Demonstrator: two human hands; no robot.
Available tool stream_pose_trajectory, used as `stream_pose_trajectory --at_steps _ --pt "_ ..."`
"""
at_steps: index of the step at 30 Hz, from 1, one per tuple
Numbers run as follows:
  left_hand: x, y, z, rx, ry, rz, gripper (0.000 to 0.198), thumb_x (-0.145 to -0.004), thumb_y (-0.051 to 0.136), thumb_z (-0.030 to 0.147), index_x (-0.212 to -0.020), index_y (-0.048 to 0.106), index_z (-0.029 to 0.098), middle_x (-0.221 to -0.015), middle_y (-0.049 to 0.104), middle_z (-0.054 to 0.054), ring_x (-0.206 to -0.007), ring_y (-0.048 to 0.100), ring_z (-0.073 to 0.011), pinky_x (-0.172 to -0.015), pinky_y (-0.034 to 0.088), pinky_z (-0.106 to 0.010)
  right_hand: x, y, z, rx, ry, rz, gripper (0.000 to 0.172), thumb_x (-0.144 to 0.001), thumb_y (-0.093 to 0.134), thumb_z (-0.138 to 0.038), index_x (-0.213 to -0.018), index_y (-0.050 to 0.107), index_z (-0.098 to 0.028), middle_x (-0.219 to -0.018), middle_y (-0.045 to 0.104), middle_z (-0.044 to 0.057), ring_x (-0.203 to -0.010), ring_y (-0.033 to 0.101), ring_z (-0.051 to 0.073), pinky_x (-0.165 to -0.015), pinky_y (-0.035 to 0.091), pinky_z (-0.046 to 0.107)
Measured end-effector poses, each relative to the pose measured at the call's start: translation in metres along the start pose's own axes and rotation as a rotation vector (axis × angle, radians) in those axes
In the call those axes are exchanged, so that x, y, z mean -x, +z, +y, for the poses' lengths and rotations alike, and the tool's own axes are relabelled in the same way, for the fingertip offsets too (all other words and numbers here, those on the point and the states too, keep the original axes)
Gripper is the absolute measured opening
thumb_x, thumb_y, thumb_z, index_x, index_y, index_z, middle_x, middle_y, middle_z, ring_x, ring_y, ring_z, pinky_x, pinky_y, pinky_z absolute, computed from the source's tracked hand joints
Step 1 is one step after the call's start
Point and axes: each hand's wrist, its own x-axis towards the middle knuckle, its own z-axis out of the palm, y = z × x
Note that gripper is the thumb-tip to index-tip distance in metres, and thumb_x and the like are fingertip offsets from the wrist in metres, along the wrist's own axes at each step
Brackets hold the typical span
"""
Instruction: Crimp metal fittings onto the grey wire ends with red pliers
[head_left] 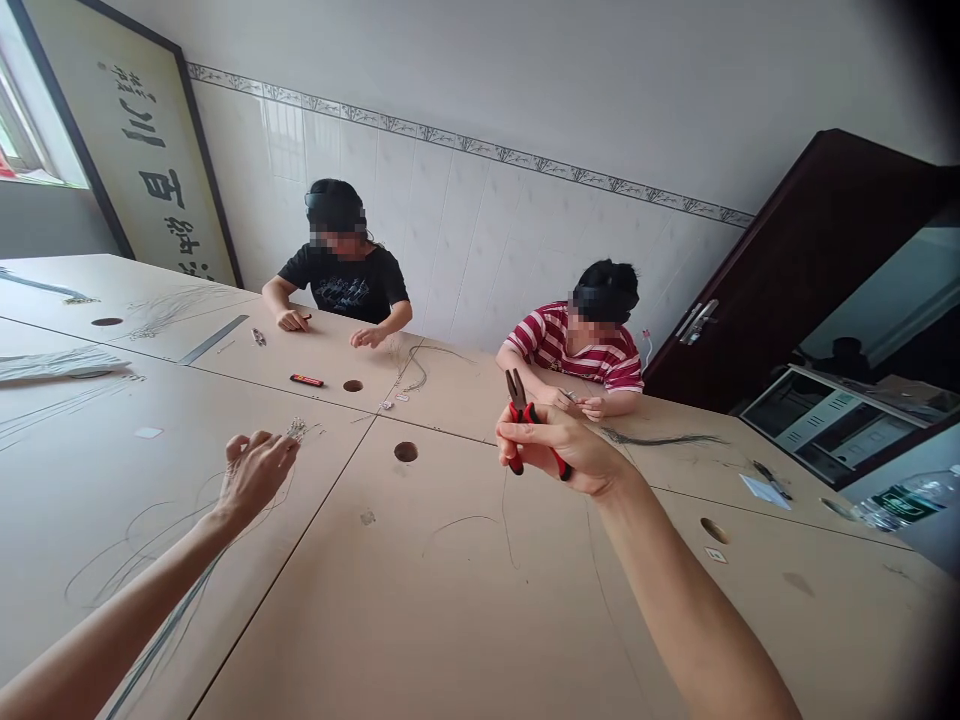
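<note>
My right hand [551,445] is closed around red-handled pliers [517,395], their dark jaws pointing up above the table. Below that hand a thin wire [507,525] trails down; I cannot tell whether the fingers hold it. Farther left, my left hand [259,470] is low over the table with its fingers curled at the clustered ends of a bundle of thin wires [296,430]. The fingertips are partly hidden. Long strands of this bundle [176,620] run back beneath my left forearm, and a few loose ones curve out to its left.
Across the table [420,620] sit a person in a black shirt [352,280] and one in a striped shirt [592,350], both handling small things. Nearby lie more wires [660,438], a red-and-black box [307,380], a metal strip [215,340] and a water bottle [911,500]. Round holes [406,452] pierce the tabletop.
</note>
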Motion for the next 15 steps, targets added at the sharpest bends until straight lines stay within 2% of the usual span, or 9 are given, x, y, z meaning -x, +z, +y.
stream_pose_trajectory --at_steps 2,4,6,7,8,9,11,13,15 --pt "-0.006 -0.009 0.008 0.029 0.003 0.02 0.047 -0.094 0.033 0.036 -0.061 0.064 0.022 -0.064 0.069 -0.009 -0.085 0.064 -0.0258 -0.101 0.029 -0.05 -0.002 0.001 0.004 -0.024 0.015 -0.007 0.02 -0.077 0.073 -0.033 -0.073 0.062 -0.017 -0.067 0.061 0.001 -0.066 0.055 0.013 -0.057 0.041 0.024" --pt "-0.014 -0.017 0.022 0.062 0.017 0.043 0.046 -0.095 0.034 0.036 -0.064 0.065 0.022 -0.063 0.069 -0.008 -0.089 0.064 -0.0257 -0.104 0.026 -0.051 -0.003 0.002 0.008 -0.049 0.024 -0.016 0.02 -0.077 0.074 -0.033 -0.073 0.062 -0.017 -0.067 0.061 0.001 -0.065 0.055 0.013 -0.058 0.041 0.024" --pt "-0.021 -0.025 0.045 0.097 0.025 0.082 0.038 -0.095 0.034 0.028 -0.09 0.071 0.023 -0.086 0.074 -0.01 -0.107 0.059 -0.028 -0.107 0.017 -0.055 -0.006 0.004 0.012 -0.069 0.024 -0.036 0.019 -0.077 0.073 -0.032 -0.074 0.062 -0.017 -0.068 0.061 0.001 -0.065 0.055 0.013 -0.058 0.041 0.024" --pt "-0.025 -0.03 0.059 0.112 0.027 0.106 0.037 -0.095 0.033 0.024 -0.106 0.068 0.023 -0.107 0.072 -0.01 -0.118 0.053 -0.0287 -0.109 0.013 -0.056 -0.007 0.004 0.015 -0.081 0.025 -0.05 0.019 -0.078 0.073 -0.032 -0.074 0.062 -0.017 -0.068 0.061 0.001 -0.065 0.056 0.013 -0.058 0.041 0.024" --pt "-0.027 -0.035 0.074 0.128 0.026 0.126 0.038 -0.095 0.033 0.023 -0.116 0.065 0.024 -0.122 0.067 -0.01 -0.124 0.048 -0.0293 -0.109 0.01 -0.056 -0.008 0.005 0.018 -0.096 0.026 -0.063 0.019 -0.078 0.073 -0.032 -0.074 0.061 -0.017 -0.068 0.061 0.001 -0.065 0.056 0.013 -0.059 0.041 0.024" --pt "-0.029 -0.042 0.09 0.145 0.03 0.136 0.036 -0.095 0.036 0.025 -0.116 0.065 0.025 -0.127 0.065 -0.008 -0.127 0.046 -0.0293 -0.11 0.01 -0.055 -0.01 0.007 0.02 -0.114 0.028 -0.072 0.019 -0.078 0.073 -0.032 -0.074 0.061 -0.017 -0.069 0.061 0.001 -0.065 0.056 0.013 -0.06 0.041 0.025" --pt "-0.029 -0.059 0.124 0.203 0.057 0.133 0.031 -0.096 0.04 0.033 -0.102 0.07 0.029 -0.119 0.07 -0.002 -0.124 0.048 -0.0273 -0.11 0.015 -0.052 -0.012 0.009 0.025 -0.156 0.031 -0.078 0.02 -0.078 0.074 -0.032 -0.074 0.061 -0.017 -0.069 0.06 0.0 -0.066 0.056 0.013 -0.062 0.042 0.025" --pt "-0.024 -0.079 0.155 0.483 0.07 0.057 0.03 -0.095 0.043 0.04 -0.093 0.072 0.029 -0.108 0.073 -0.001 -0.115 0.055 -0.0256 -0.106 0.025 -0.048 -0.014 0.012 0.03 -0.189 0.021 -0.071 0.02 -0.078 0.074 -0.031 -0.074 0.061 -0.017 -0.069 0.06 0.0 -0.066 0.055 0.013 -0.063 0.041 0.025" --pt "-0.016 -0.098 0.181 0.761 0.112 -0.038 0.029 -0.092 0.048 0.046 -0.094 0.072 0.031 -0.104 0.073 -0.001 -0.106 0.059 -0.0243 -0.101 0.033 -0.046 -0.016 0.015 0.033 -0.208 -0.009 -0.066 0.018 -0.08 0.072 -0.03 -0.074 0.061 -0.017 -0.069 0.059 0.0 -0.067 0.055 0.013 -0.064 0.041 0.026"
